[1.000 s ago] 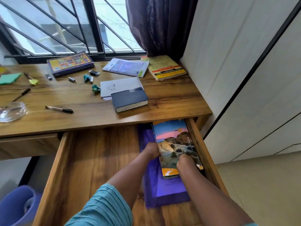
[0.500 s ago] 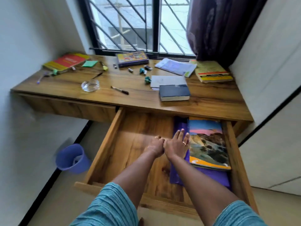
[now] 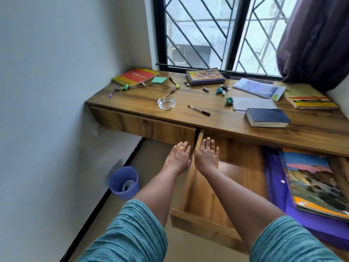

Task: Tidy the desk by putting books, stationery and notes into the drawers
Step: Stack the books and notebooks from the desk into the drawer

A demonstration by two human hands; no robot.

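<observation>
My left hand (image 3: pixel 179 156) and my right hand (image 3: pixel 207 155) are both empty with fingers spread, side by side just below the desk edge, where the shut left drawer (image 3: pixel 143 125) meets the open right drawer (image 3: pixel 204 224). The open drawer holds a landscape-cover book (image 3: pixel 313 184) lying on a purple folder (image 3: pixel 277 188). On the wooden desk (image 3: pixel 136 103) lie a dark blue book (image 3: pixel 268 118), a white notebook (image 3: pixel 253 105), a black pen (image 3: pixel 199 110), a red-and-yellow book (image 3: pixel 136 76), a green sticky pad (image 3: pixel 159 80), a colourful box (image 3: pixel 204 76), a yellow book (image 3: pixel 307 97) and a plastic-covered booklet (image 3: pixel 259 88).
A glass ashtray (image 3: pixel 166 103) stands mid-desk, with small clips and erasers (image 3: pixel 221 90) behind it. A blue waste bin (image 3: pixel 124 182) stands on the floor by the left wall. A barred window (image 3: pixel 217 35) and a purple curtain (image 3: pixel 313 42) back the desk.
Both hands have let go of the landscape book and moved left out of the open drawer to the front of the shut left drawer. My view has swung left.
</observation>
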